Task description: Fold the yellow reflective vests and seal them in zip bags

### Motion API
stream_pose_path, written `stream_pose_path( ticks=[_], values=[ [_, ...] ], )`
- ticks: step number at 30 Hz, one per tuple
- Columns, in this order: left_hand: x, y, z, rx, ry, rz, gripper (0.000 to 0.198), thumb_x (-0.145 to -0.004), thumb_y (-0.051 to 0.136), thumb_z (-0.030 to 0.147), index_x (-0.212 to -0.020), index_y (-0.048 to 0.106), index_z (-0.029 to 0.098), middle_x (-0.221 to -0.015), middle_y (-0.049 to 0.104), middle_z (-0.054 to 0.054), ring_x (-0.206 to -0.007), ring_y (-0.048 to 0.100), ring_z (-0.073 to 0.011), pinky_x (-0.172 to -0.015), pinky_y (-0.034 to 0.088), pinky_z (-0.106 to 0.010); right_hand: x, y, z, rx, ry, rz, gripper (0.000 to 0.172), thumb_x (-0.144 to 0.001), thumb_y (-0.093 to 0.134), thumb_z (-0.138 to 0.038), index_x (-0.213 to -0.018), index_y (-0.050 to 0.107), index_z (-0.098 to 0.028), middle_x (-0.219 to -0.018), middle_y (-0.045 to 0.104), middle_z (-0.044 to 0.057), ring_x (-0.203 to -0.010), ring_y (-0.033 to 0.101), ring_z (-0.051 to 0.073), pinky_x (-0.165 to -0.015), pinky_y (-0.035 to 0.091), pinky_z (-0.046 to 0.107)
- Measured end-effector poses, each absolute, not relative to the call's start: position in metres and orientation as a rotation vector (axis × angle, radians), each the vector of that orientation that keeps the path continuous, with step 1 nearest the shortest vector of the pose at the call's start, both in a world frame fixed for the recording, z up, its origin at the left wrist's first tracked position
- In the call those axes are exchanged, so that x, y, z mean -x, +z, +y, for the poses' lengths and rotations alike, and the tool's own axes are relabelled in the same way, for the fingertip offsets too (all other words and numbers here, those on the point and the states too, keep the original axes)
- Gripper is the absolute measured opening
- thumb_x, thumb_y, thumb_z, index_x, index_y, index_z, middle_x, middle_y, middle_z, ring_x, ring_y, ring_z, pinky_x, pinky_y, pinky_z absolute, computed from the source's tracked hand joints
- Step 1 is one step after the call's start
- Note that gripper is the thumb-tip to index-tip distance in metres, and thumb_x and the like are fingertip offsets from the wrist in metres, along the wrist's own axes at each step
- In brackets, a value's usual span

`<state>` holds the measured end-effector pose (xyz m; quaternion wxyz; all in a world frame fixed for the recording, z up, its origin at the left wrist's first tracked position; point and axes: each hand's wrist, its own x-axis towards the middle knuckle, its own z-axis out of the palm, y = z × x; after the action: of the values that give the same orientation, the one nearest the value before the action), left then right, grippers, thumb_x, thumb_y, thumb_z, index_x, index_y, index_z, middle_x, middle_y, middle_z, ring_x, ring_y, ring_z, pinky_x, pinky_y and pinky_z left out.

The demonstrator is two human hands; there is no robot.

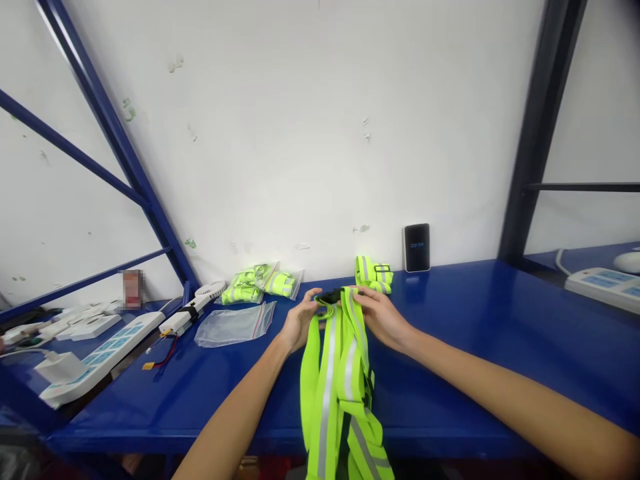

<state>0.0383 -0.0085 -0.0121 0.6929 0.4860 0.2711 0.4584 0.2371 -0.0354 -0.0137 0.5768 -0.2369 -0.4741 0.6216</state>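
Observation:
A lime-yellow reflective harness [327, 373] with silver stripes hangs in loops from my hands over the front edge of the blue table. My left hand [300, 320] grips its top left end, beside a black part that looks like a buckle [330, 295]. On the other side, my right hand [384, 317] pinches the strap at the top right. Just behind my right hand sits a rolled bundle of the same yellow strap [374, 272]. Some fingertips are hidden behind the straps.
Yellow straps in clear bags [257, 283] lie at the back left, with a flat clear zip bag [235, 325] in front. Left of these are a battery pack with leads [187, 315] and a power strip [107, 353]. A phone-like display [417, 247] leans on the wall.

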Motion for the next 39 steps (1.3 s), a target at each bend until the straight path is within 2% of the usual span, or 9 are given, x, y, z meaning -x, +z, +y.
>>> stream_pose_path(
  ticks=[5, 12, 15, 18, 21, 23, 26, 30, 39],
  values=[
    [-0.037, -0.018, -0.003, -1.014, 0.871, 0.713, 0.076, -0.064, 0.056, 0.024, -0.139, 0.044, 0.022, -0.086, 0.068, -0.004, -0.062, 0.056, -0.0160, -0.059, 0.040, -0.027, -0.237, -0.017, -0.030, 0.557, 1.480, -1.016, 0.025, -0.074, 0.074, -0.040, -0.089, 0.068, -0.020, -0.093, 0.072, 0.005, -0.094, 0.067, 0.024, -0.088, 0.049, 0.038],
    [-0.035, -0.014, -0.007, -1.152, 0.908, 0.697, 0.033, -0.065, 0.071, 0.026, -0.097, 0.067, 0.016, -0.081, 0.067, -0.004, -0.065, 0.058, -0.0151, -0.059, 0.041, -0.025, -0.237, -0.004, -0.042, 0.438, 1.531, -0.926, 0.022, -0.079, 0.070, -0.034, -0.097, 0.065, -0.022, -0.099, 0.072, 0.004, -0.097, 0.068, 0.025, -0.091, 0.050, 0.040],
    [-0.038, -0.015, -0.009, -1.201, 0.931, 0.633, 0.033, -0.064, 0.079, 0.027, -0.092, 0.066, 0.015, -0.084, 0.068, -0.006, -0.073, 0.063, -0.0178, -0.069, 0.046, -0.028, -0.235, 0.000, -0.050, 0.467, 1.565, -0.970, 0.031, -0.078, 0.069, -0.031, -0.108, 0.061, -0.025, -0.111, 0.069, 0.004, -0.102, 0.067, 0.024, -0.093, 0.049, 0.040],
    [-0.040, -0.018, -0.007, -1.171, 1.054, 0.544, 0.032, -0.063, 0.081, 0.024, -0.088, 0.062, 0.017, -0.084, 0.068, -0.003, -0.080, 0.065, -0.0175, -0.077, 0.048, -0.028, -0.233, -0.005, -0.051, 0.584, 1.576, -0.996, 0.038, -0.076, 0.072, -0.028, -0.111, 0.060, -0.028, -0.107, 0.069, 0.002, -0.097, 0.066, 0.021, -0.086, 0.051, 0.035],
    [-0.040, -0.018, -0.004, -1.152, 1.134, 0.585, 0.036, -0.063, 0.082, 0.027, -0.086, 0.057, 0.017, -0.081, 0.068, -0.002, -0.074, 0.066, -0.0175, -0.071, 0.050, -0.028, -0.232, -0.017, -0.046, 0.709, 1.605, -1.058, 0.026, -0.082, 0.067, -0.040, -0.104, 0.064, -0.026, -0.101, 0.070, 0.003, -0.087, 0.066, 0.019, -0.071, 0.052, 0.030],
    [-0.039, -0.016, -0.002, -1.130, 1.190, 0.649, 0.041, -0.061, 0.084, 0.029, -0.087, 0.055, 0.017, -0.078, 0.067, -0.001, -0.067, 0.066, -0.0163, -0.065, 0.050, -0.027, -0.229, -0.023, -0.045, 0.761, 1.615, -1.130, 0.030, -0.087, 0.058, -0.049, -0.101, 0.066, -0.024, -0.104, 0.070, 0.006, -0.083, 0.066, 0.019, -0.067, 0.051, 0.029],
    [-0.040, -0.013, -0.002, -1.117, 1.223, 0.714, 0.045, -0.058, 0.086, 0.032, -0.088, 0.056, 0.016, -0.073, 0.066, 0.000, -0.059, 0.064, -0.0149, -0.059, 0.049, -0.026, -0.225, -0.027, -0.047, 0.758, 1.544, -1.234, 0.040, -0.089, 0.051, -0.056, -0.108, 0.065, -0.024, -0.109, 0.070, 0.007, -0.090, 0.066, 0.022, -0.073, 0.052, 0.033],
    [-0.042, -0.014, -0.003, -1.138, 1.182, 0.717, 0.046, -0.056, 0.086, 0.035, -0.087, 0.058, 0.015, -0.070, 0.064, 0.000, -0.056, 0.061, -0.0133, -0.058, 0.048, -0.026, -0.221, -0.023, -0.051, 0.726, 1.355, -1.322, 0.041, -0.082, 0.064, -0.052, -0.115, 0.063, -0.026, -0.114, 0.068, 0.005, -0.103, 0.064, 0.025, -0.092, 0.049, 0.041],
    [-0.057, -0.017, -0.008, -1.450, 1.456, 0.777, 0.027, -0.066, 0.074, 0.021, -0.091, 0.063, 0.017, -0.091, 0.067, -0.003, -0.090, 0.062, -0.0203, -0.084, 0.046, -0.030, -0.225, -0.023, -0.043, 0.665, 1.381, -1.267, 0.045, -0.068, 0.081, -0.038, -0.108, 0.067, -0.021, -0.104, 0.073, 0.006, -0.098, 0.067, 0.026, -0.096, 0.046, 0.043]
  ],
)
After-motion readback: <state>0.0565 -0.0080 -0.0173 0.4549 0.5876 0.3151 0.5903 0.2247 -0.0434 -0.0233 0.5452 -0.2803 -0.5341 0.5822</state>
